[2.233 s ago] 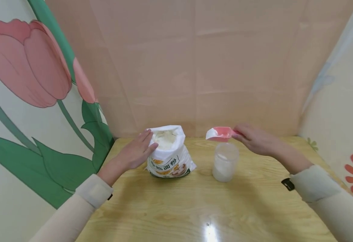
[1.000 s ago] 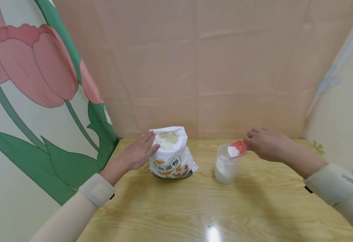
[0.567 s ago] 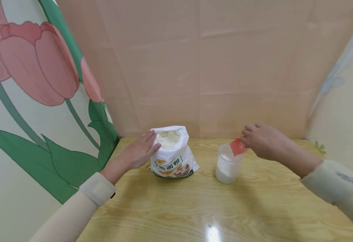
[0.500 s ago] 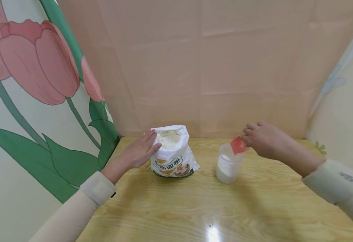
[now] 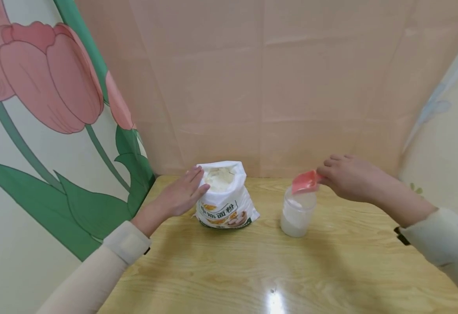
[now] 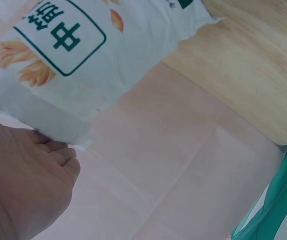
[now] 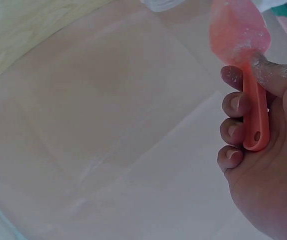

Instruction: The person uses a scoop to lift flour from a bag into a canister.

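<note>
My right hand (image 5: 348, 178) grips the handle of a pink scoop (image 5: 305, 182), fingers curled round it in the right wrist view (image 7: 256, 115). The scoop is above the mouth of a clear plastic jar (image 5: 297, 213), its bowl showing pink inside with only traces of white powder. White flour fills the lower part of the jar. My left hand (image 5: 181, 192) rests against the rim of a white printed flour bag (image 5: 222, 203), fingers extended and thumb near the opening. Pale flour shows inside the bag. In the left wrist view, the fingers touch the bag's upper edge.
Bag and jar stand apart on a wooden table (image 5: 229, 270), near its back edge. A plain pinkish sheet (image 5: 260, 87) hangs behind. A wall with painted tulips (image 5: 48, 78) rises at the left, and another floral wall (image 5: 448, 161) at the right.
The flour-laden scoop moved over the jar and tipped down, and its flour went out. Now it is turned back up, tilted less, and lifted slightly. The left hand has stayed at the bag.
</note>
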A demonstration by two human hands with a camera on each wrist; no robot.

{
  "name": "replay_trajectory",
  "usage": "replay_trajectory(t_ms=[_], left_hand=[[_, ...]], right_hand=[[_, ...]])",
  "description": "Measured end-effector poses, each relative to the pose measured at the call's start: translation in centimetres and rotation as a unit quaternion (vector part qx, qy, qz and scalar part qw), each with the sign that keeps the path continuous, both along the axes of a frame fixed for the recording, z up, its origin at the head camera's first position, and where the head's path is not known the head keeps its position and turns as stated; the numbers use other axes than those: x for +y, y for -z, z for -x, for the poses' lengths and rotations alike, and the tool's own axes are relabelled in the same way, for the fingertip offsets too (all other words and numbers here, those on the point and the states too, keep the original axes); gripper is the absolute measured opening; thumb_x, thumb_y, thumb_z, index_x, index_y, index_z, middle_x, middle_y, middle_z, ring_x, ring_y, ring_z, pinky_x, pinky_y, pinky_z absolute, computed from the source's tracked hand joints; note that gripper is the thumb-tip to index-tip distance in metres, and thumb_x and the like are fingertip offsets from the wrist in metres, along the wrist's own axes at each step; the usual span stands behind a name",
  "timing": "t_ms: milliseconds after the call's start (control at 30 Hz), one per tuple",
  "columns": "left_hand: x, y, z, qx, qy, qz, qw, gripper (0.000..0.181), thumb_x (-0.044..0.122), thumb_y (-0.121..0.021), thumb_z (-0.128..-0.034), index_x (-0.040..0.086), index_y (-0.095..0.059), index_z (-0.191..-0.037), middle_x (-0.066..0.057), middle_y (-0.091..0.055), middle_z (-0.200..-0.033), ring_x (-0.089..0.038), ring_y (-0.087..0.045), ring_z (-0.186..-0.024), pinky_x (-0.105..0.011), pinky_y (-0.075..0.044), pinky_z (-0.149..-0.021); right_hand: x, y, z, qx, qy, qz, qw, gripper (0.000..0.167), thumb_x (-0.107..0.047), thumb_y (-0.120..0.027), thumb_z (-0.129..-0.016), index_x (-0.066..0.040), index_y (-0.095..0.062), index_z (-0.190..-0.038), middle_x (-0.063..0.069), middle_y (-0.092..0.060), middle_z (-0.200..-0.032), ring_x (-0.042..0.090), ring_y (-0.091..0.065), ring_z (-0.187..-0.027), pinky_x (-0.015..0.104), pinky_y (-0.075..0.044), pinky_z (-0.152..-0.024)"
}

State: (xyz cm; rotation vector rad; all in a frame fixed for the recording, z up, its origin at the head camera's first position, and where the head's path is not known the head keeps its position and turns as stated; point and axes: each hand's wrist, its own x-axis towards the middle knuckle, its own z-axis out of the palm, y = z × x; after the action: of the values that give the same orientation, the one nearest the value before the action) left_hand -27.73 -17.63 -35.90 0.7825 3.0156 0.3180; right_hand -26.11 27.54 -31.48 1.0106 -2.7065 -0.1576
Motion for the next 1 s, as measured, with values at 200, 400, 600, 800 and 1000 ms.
replay_trajectory(t_ms=[200,400,600,800,1000], left_hand=[[0.0,-0.1,-0.1,0.005,0.001,-0.001,1.0,0.079,0.06,-0.017,-0.1071,0.002,-0.019,-0.161,-0.013,-0.012,-0.169,-0.028,-0.007,-0.157,-0.046,-0.015,-0.126],[0.0,0.0,0.0,-0.004,-0.001,0.004,1.0,0.083,0.065,-0.014,-0.1048,0.004,-0.017,-0.161,-0.011,-0.01,-0.17,-0.027,-0.006,-0.157,-0.046,-0.015,-0.126],[-0.1,0.1,0.0,-0.013,-0.004,0.001,0.9999,0.084,0.065,-0.013,-0.1044,0.004,-0.016,-0.162,-0.01,-0.01,-0.17,-0.026,-0.005,-0.157,-0.046,-0.014,-0.126],[-0.2,0.1,-0.1,-0.014,-0.004,-0.003,0.9999,0.084,0.066,-0.012,-0.1042,0.004,-0.017,-0.162,-0.01,-0.009,-0.17,-0.026,-0.005,-0.157,-0.045,-0.014,-0.126],[-0.1,0.1,0.0,-0.017,-0.008,-0.003,0.9998,0.085,0.067,-0.011,-0.1033,0.006,-0.016,-0.162,-0.008,-0.008,-0.171,-0.025,-0.004,-0.157,-0.044,-0.013,-0.126]], right_hand=[[0.7,0.5,0.4,-0.03,0.011,0.069,0.9971,0.011,-0.021,-0.066,-0.099,-0.011,-0.068,-0.101,-0.002,-0.061,-0.087,0.02,-0.059,-0.083,0.047,-0.052,-0.078],[0.7,1.5,0.6,-0.047,0.016,0.129,0.9904,0.012,-0.022,-0.064,-0.101,-0.01,-0.066,-0.104,-0.002,-0.06,-0.09,0.018,-0.057,-0.083,0.043,-0.05,-0.075],[-0.4,2.5,0.9,-0.07,0.022,0.17,0.9827,0.011,-0.022,-0.061,-0.103,-0.012,-0.065,-0.104,-0.001,-0.058,-0.088,0.019,-0.053,-0.083,0.04,-0.047,-0.076],[-1.6,2.5,1.2,-0.089,0.021,0.175,0.9804,0.015,-0.024,-0.057,-0.105,-0.012,-0.065,-0.106,-0.001,-0.059,-0.089,0.018,-0.054,-0.082,0.039,-0.047,-0.076],[-2.8,1.7,1.5,-0.087,0.005,0.159,0.9833,0.019,-0.026,-0.056,-0.106,-0.009,-0.065,-0.108,-0.001,-0.059,-0.09,0.018,-0.054,-0.081,0.041,-0.047,-0.075]])
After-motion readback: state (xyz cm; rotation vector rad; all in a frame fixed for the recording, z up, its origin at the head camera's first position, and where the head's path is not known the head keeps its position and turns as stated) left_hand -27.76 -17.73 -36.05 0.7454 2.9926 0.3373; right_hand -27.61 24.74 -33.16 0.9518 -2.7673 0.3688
